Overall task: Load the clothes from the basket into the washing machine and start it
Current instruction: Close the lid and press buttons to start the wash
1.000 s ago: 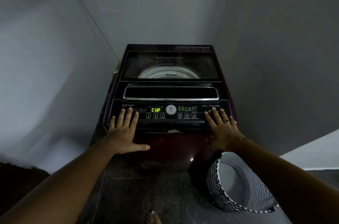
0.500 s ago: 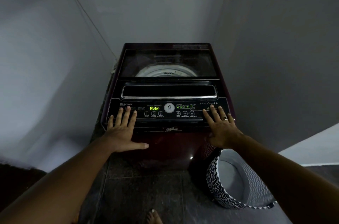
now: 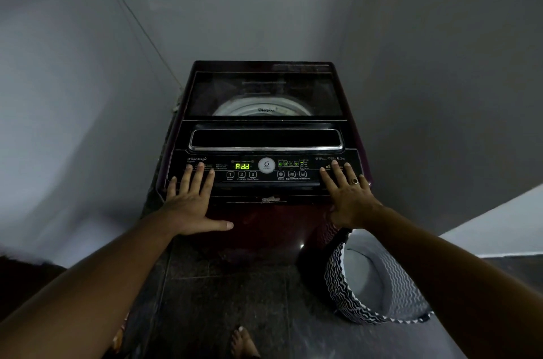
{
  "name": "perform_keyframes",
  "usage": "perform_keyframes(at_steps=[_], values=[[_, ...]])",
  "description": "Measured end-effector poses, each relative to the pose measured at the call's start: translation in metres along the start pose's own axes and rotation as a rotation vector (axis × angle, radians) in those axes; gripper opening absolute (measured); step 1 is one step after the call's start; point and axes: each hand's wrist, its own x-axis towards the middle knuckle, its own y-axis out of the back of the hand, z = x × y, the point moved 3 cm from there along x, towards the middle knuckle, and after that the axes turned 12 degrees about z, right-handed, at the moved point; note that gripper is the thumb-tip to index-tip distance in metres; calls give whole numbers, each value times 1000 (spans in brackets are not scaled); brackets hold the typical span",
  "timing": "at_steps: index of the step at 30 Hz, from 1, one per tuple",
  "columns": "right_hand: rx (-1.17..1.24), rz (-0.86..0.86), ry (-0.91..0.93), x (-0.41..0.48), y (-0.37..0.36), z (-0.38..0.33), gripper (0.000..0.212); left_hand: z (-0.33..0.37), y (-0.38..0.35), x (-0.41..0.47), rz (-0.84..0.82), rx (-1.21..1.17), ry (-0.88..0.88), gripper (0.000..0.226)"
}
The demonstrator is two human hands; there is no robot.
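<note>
Leaning left hand (image 3: 191,203) and right hand (image 3: 349,197), spread flat, on the control panel (image 3: 313,182) of the closed washing machine (image 3: 264,88), empty-looking basket (image 3: 404,279) on the floor (image 3: 220,300) beside it, risked nudging the Start/Pause button (image 3: 252,174) and halting the wash.

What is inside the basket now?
The basket shows only bare grey lining, no clothes visible. The right forearm covers its far edge, so that part cannot be seen.

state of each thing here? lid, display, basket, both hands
lid: shut
display: lit, reads Add
basket: on the floor, no clothes visible inside
left hand: open, fingers flat on the control panel
right hand: open, fingers flat on the control panel
</note>
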Motion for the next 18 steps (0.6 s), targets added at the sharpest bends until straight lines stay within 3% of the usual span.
perform_keyframes(at_steps=[18], values=[[-10,-2,-3,2,-2,2,117,1,2,0,-5,12,9,149]])
